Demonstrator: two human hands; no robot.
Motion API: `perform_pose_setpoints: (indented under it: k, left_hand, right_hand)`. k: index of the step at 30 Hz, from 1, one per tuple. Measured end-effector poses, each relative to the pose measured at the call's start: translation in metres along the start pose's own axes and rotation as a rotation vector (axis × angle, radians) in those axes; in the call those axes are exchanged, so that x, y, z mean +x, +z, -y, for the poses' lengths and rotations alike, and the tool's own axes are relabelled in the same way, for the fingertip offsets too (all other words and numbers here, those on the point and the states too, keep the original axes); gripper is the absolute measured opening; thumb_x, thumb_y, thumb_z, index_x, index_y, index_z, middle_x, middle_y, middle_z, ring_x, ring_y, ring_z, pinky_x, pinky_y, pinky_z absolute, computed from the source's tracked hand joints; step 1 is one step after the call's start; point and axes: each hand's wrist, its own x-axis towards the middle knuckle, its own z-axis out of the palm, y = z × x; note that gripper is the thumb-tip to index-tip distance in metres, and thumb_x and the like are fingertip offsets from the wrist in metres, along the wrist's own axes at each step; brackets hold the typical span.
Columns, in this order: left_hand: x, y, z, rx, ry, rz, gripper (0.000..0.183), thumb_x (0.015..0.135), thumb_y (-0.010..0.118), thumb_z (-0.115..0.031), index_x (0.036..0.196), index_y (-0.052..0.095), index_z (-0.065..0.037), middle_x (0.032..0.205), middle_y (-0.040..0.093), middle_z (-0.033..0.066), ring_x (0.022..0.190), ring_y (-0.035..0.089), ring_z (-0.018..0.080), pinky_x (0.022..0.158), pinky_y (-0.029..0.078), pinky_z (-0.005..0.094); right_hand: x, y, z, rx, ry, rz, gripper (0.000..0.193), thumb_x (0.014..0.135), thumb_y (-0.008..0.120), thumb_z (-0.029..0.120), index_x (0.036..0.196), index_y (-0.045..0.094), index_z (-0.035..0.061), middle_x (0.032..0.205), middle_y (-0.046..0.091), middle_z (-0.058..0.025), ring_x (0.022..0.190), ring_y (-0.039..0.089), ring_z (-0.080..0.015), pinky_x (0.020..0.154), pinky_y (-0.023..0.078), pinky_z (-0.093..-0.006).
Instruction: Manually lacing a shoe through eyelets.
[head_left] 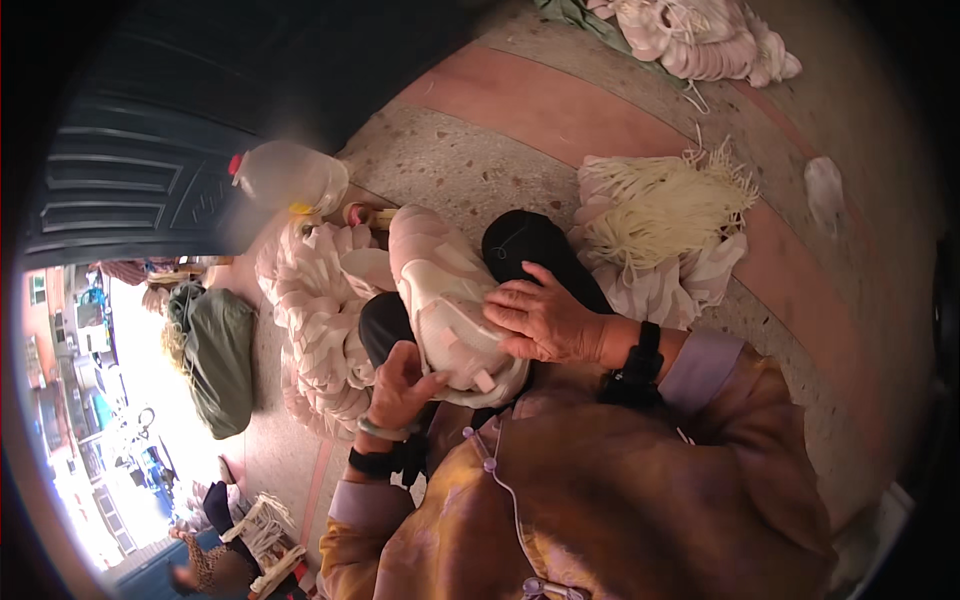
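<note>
A pale pink and white shoe upper (445, 285) lies across my lap between my dark-trousered knees, toe pointing away from me. My right hand (545, 318) grips its right side, the fingers bent over the pale fabric. Beside the heel end, my left hand (400, 388) has its thumb stretched toward the collar edge and apart from the bent fingers. A small pale tab (485, 381) shows near the collar. Whether a small thing lies between the hands is hidden.
Pink shoe uppers (315, 300) are heaped at my left knee, near a clear plastic jug (290, 175). Right of me, cream laces (670, 205) cover more fabric pieces. Another bundle of uppers (690, 40) lies farther off. A green sack (220, 360) and another person (215, 560) are at the left.
</note>
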Motion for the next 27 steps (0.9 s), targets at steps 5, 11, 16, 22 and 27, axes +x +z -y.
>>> perform_pose_setpoints:
  k: [5, 11, 16, 22, 27]
  left_hand:
    - [0.000, 0.001, -0.012, -0.048, -0.038, -0.018, 0.033, 0.081, 0.070, -0.026, 0.093, 0.052, -0.002, 0.076, 0.058, 0.0005, 0.067, 0.049, 0.0066, 0.061, 0.044, 0.0229]
    - [0.010, 0.006, -0.020, -0.207, -0.089, 0.046, 0.031, 0.080, 0.071, -0.021, 0.095, 0.050, -0.004, 0.082, 0.057, -0.0002, 0.075, 0.050, 0.0063, 0.069, 0.043, 0.0219]
    - [0.013, 0.001, -0.024, -0.246, -0.122, 0.066, 0.038, 0.078, 0.074, -0.022, 0.098, 0.048, -0.004, 0.084, 0.056, 0.0000, 0.078, 0.051, 0.0073, 0.071, 0.043, 0.0226]
    - [0.019, 0.000, -0.023, -0.306, -0.194, 0.099, 0.046, 0.073, 0.078, -0.029, 0.098, 0.047, -0.005, 0.087, 0.055, 0.0005, 0.081, 0.051, 0.0086, 0.074, 0.044, 0.0234]
    - [0.017, 0.002, -0.020, -0.340, -0.214, 0.062, 0.050, 0.070, 0.081, -0.030, 0.096, 0.046, -0.007, 0.089, 0.051, -0.0010, 0.083, 0.051, 0.0084, 0.075, 0.044, 0.0242]
  right_hand:
    - [-0.009, -0.032, -0.053, 0.098, 0.138, -0.299, 0.019, 0.076, 0.067, 0.019, 0.087, 0.063, 0.0042, 0.088, 0.061, -0.0089, 0.079, 0.060, -0.0276, 0.068, 0.048, -0.0346]
    - [-0.117, -0.015, -0.207, -0.073, 0.828, -0.343, 0.008, 0.075, 0.059, 0.008, 0.082, 0.063, 0.0068, 0.074, 0.062, -0.0134, 0.072, 0.062, -0.0306, 0.062, 0.048, -0.0361]
    - [-0.144, 0.015, -0.212, -0.146, 0.930, -0.265, 0.005, 0.074, 0.059, 0.012, 0.078, 0.061, 0.0115, 0.074, 0.060, -0.0134, 0.074, 0.059, -0.0335, 0.064, 0.046, -0.0422]
    - [-0.136, 0.034, -0.217, -0.230, 0.995, -0.375, 0.007, 0.075, 0.058, 0.016, 0.081, 0.058, 0.0109, 0.078, 0.058, -0.0119, 0.075, 0.059, -0.0327, 0.064, 0.046, -0.0425]
    - [-0.130, 0.039, -0.225, -0.301, 1.079, -0.195, 0.012, 0.075, 0.057, 0.021, 0.081, 0.058, 0.0113, 0.079, 0.058, -0.0116, 0.076, 0.059, -0.0329, 0.065, 0.044, -0.0450]
